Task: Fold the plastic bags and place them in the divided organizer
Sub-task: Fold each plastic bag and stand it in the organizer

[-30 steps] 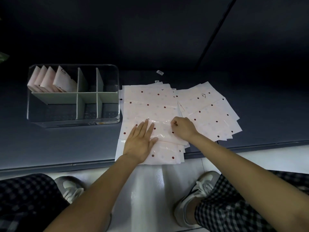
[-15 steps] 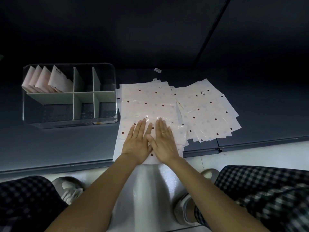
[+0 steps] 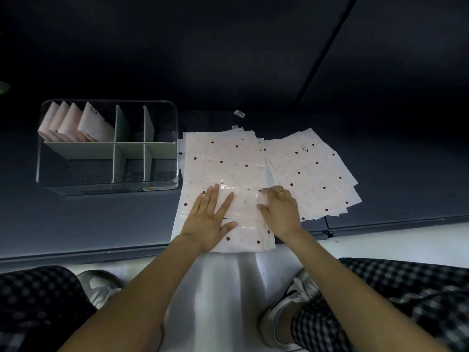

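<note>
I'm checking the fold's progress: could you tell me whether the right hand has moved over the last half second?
Yes. The right hand slid rightward, away from the left hand, toward the bag's right edge.

Both hands (image 3: 243,214) on dotted bag (image 3: 243,203)

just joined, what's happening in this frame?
A person is folding a polka-dot plastic bag on top of a stack at the table edge. The left hand presses it flat; the right hand has its fingers curled at the bag's right edge. Four folded bags stand in the back-left compartment of the clear organizer. More unfolded bags are fanned out to the right.
</note>
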Available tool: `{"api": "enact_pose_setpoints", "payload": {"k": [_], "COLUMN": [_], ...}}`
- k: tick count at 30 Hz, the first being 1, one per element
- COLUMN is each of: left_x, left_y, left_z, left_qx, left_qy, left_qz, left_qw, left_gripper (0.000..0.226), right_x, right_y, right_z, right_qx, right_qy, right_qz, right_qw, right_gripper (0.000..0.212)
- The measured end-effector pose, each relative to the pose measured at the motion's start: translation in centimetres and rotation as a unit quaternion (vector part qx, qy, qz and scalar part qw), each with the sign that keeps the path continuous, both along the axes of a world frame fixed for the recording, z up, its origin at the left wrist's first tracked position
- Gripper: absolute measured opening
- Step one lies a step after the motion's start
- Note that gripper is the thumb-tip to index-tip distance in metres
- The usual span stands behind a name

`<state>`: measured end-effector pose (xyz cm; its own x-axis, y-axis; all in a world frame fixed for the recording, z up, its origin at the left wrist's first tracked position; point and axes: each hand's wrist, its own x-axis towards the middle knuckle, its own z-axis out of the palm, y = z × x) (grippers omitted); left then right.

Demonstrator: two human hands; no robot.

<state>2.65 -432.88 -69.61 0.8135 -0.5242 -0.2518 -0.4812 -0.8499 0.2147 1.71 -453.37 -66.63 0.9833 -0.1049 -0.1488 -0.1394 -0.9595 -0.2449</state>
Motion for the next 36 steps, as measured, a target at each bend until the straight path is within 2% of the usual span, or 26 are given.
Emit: {"api": "enact_pose_setpoints", "payload": {"k": [6, 10, 14, 17, 18, 20, 21, 22, 24, 26, 28, 30, 31, 33, 36], "left_x": [0.8, 0.2, -1.5, -3.0, -3.5, -4.2, -4.4, -4.6, -4.9, -5.2, -5.3, -5.5, -5.5, -5.5, -5.4], "left_y": [0.8, 0.9, 0.6, 0.5, 0.5, 0.6, 0.7, 0.9, 1.6, 2.6, 3.3, 3.2, 3.1, 3.0, 3.0], "left_z": [0.8, 1.6, 2.6, 3.2, 3.4, 3.3, 3.2, 3.0, 2.8, 2.1, 1.6, 1.6, 1.7, 1.8, 1.7], "left_qx": [-0.043, -0.07, -0.097, -0.126, -0.131, -0.137, -0.129, -0.113, -0.076, -0.071, -0.085, -0.114, -0.128, -0.154, -0.191], "left_qy": [0.037, -0.02, -0.067, -0.11, -0.12, -0.131, -0.136, -0.135, -0.105, -0.063, -0.036, -0.032, -0.028, -0.026, -0.01], "left_qz": [-0.019, -0.015, -0.028, -0.025, -0.019, -0.011, -0.011, -0.009, 0.007, 0.007, 0.011, 0.022, 0.027, 0.032, 0.046], "left_qw": [0.998, 0.997, 0.993, 0.986, 0.984, 0.982, 0.982, 0.984, 0.992, 0.995, 0.996, 0.993, 0.991, 0.987, 0.981], "left_gripper": [0.062, 0.059, 0.058, 0.062, 0.064, 0.066, 0.066, 0.067, 0.07, 0.071, 0.073, 0.071, 0.068, 0.065, 0.064], "right_x": [3.8, 3.9, 2.1, 0.1, -0.6, -2.1, -2.8, -3.5, -4.4, -4.9, -4.8, -4.6, -4.5, -4.3, -3.4], "right_y": [-1.2, -0.5, 0.6, 2.7, 3.6, 5.5, 6.4, 7.0, 7.4, 6.3, 4.4, 3.0, 2.8, 3.3, 4.4], "right_z": [1.9, 2.6, 3.8, 4.2, 4.1, 3.9, 3.8, 3.6, 3.1, 2.8, 2.3, 1.9, 1.7, 1.0, 0.4], "right_qx": [0.03, 0.021, 0.167, 0.281, 0.314, 0.398, 0.43, 0.442, 0.389, 0.264, 0.169, 0.158, 0.164, 0.187, 0.235], "right_qy": [0.178, 0.219, 0.244, 0.203, 0.182, 0.168, 0.175, 0.182, 0.178, 0.111, 0.04, 0.062, 0.083, 0.072, 0.01], "right_qz": [0.036, 0.06, -0.026, -0.123, -0.16, -0.236, -0.255, -0.251, -0.203, -0.14, -0.029, 0.104, 0.152, 0.198, 0.177], "right_qw": [0.983, 0.974, 0.955, 0.93, 0.918, 0.871, 0.848, 0.842, 0.881, 0.948, 0.984, 0.98, 0.971, 0.959, 0.956], "right_gripper": [0.04, 0.023, 0.018, 0.017, 0.014, 0.008, 0.009, 0.01, 0.013, 0.016, 0.03, 0.06, 0.067, 0.068, 0.063]}}
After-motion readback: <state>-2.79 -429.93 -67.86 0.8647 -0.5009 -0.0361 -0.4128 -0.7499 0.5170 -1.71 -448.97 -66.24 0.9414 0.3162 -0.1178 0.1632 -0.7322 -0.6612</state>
